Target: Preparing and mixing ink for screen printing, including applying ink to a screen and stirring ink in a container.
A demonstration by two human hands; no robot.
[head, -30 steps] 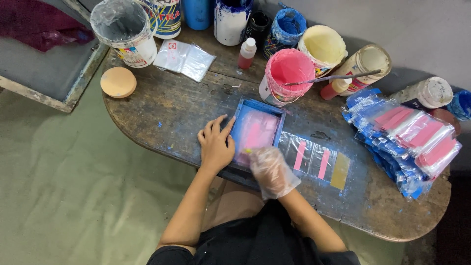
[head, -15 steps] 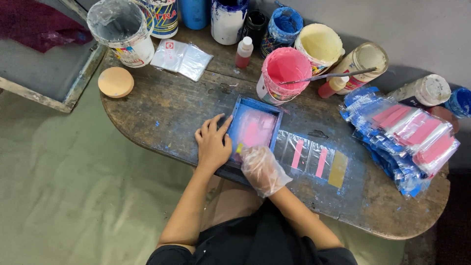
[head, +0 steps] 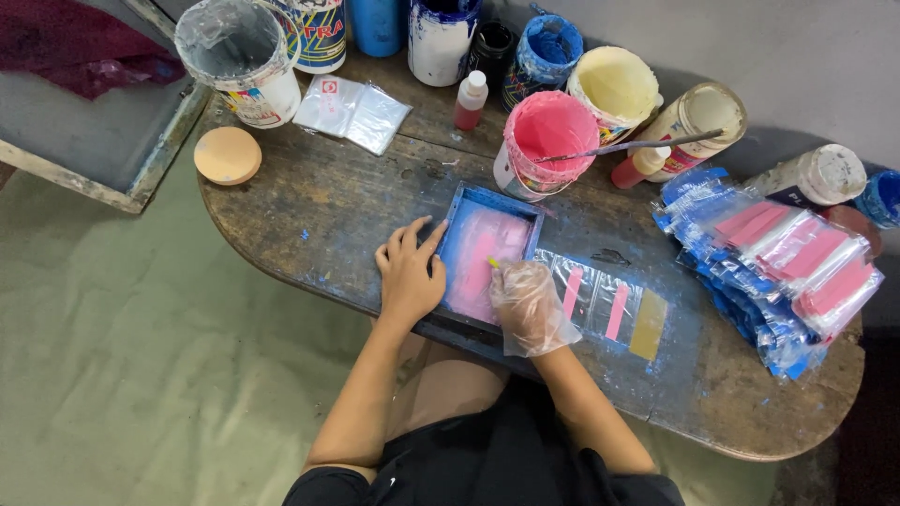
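A small blue-framed printing screen [head: 473,201] smeared with pink ink lies flat on the worn wooden table [head: 337,215]. My bare left hand [head: 410,272] presses down on the frame's left edge, fingers spread. My right hand [head: 527,305], in a clear plastic glove, rests on the screen's lower right and grips a small yellow-tipped scraper, mostly hidden under the glove. Right of the screen lies a row of clear plastic packets [head: 609,309] printed with pink and mustard strips.
A pink paint bucket [head: 548,141] with a stick across it stands behind the screen, among yellow, blue and white pots. A stack of printed packets [head: 778,267] fills the right end. A round tan lid [head: 228,155] and clear bags [head: 352,112] lie left.
My gloved right hand has slid up the pink mesh, from its lower edge toward the middle. My left hand stays on the frame's edge.
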